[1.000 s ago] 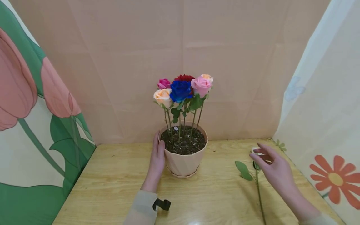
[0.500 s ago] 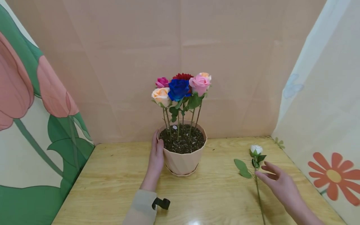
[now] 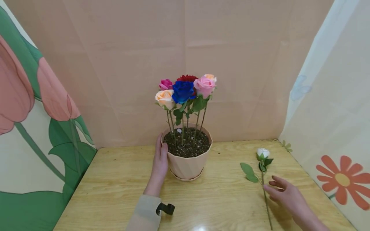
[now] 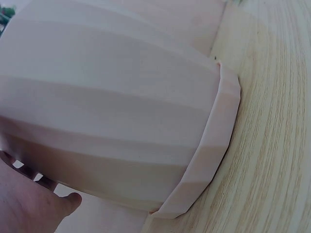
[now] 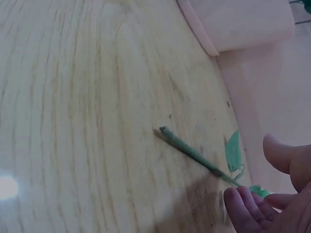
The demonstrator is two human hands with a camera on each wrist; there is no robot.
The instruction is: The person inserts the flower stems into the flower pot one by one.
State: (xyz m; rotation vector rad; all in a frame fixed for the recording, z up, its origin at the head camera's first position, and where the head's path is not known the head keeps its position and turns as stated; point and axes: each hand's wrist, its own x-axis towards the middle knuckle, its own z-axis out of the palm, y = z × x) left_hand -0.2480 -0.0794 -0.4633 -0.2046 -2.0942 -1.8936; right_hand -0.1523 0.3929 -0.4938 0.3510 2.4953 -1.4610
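My left hand point(image 3: 160, 158) lies against the left side of a pink faceted flowerpot point(image 3: 189, 165), fingers extended along its wall. The left wrist view shows that pot wall point(image 4: 107, 102) close up, with the hand point(image 4: 36, 204) at its lower left. On the table to the right lies a white rose point(image 3: 263, 152) with a long green stem. My right hand point(image 3: 287, 195) is over this stem, thumb tip overlapping it in the head view. In the right wrist view, the right hand point(image 5: 274, 194) has thumb and fingers apart beside the stem point(image 5: 192, 154), with nothing gripped.
Dark soil point(image 3: 188, 149) fills the pot, and several flowers stand in it, among them a blue rose point(image 3: 183, 91) and a pink rose point(image 3: 204, 86). A saucer point(image 3: 188, 178) sits beneath. A beige backdrop point(image 3: 138, 64) and printed side panels surround the wooden table point(image 3: 124, 186).
My right hand has moved from the white bloom down along the stem toward the front, uncovering the flower head. The left hand stays at the pot.
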